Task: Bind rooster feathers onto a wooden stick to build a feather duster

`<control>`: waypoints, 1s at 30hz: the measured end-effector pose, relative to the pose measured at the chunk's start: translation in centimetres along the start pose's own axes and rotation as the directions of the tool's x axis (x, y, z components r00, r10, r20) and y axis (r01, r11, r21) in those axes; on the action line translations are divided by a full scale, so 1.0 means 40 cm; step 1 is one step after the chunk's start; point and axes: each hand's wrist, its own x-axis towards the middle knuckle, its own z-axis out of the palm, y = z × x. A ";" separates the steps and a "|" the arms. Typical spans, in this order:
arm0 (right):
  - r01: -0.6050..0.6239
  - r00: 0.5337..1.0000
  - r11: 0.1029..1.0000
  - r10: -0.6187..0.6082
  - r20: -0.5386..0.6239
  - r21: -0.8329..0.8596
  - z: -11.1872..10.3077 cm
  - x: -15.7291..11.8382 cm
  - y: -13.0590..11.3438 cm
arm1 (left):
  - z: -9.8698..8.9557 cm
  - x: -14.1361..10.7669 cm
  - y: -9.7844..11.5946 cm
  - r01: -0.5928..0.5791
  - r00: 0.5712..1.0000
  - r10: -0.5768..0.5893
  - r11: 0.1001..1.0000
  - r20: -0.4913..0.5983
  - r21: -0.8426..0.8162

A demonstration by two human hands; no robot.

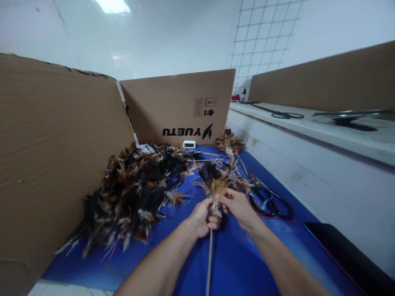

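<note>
My left hand [206, 218] is closed around the top of a thin stick [210, 255], where a bunch of brown and black feathers [217, 186] stands out from its end. The bare lower part of the stick runs down toward me. From the right, my right hand [237, 205] pinches the base of these feathers with thumb and fingers, close against the left hand. To the left lies a large heap of black and brown feathers [145, 181]. Black-handled scissors [277, 205] rest on the blue tabletop [234, 255] beyond my right wrist.
Cardboard panels [61, 144] stand at the left and back [173, 98]. A small white digital clock [189, 144] sits by the back panel. At the back right is another feather bundle [231, 144]. A black flat object [342, 250] lies at right, below a white ledge [324, 127] holding more scissors [286, 115].
</note>
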 end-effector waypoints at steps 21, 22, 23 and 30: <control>-0.018 0.992 0.988 -0.002 -0.126 -0.151 -0.044 0.015 -0.004 | 0.015 -0.020 -0.001 -0.148 0.970 0.177 0.973 -0.164 0.175; -0.044 0.996 0.983 0.028 -0.089 -0.178 -0.050 0.015 -0.007 | 0.017 -0.024 0.002 -0.161 0.967 0.193 0.969 -0.166 0.187; -0.061 0.998 0.978 0.056 -0.032 -0.201 -0.052 0.013 -0.010 | 0.019 -0.027 0.005 -0.174 0.963 0.209 0.964 -0.168 0.202; -0.110 0.956 0.991 0.126 0.265 -0.077 -0.014 -0.011 -0.004 | 0.049 -0.042 0.000 -0.169 0.954 0.245 0.916 -0.172 0.365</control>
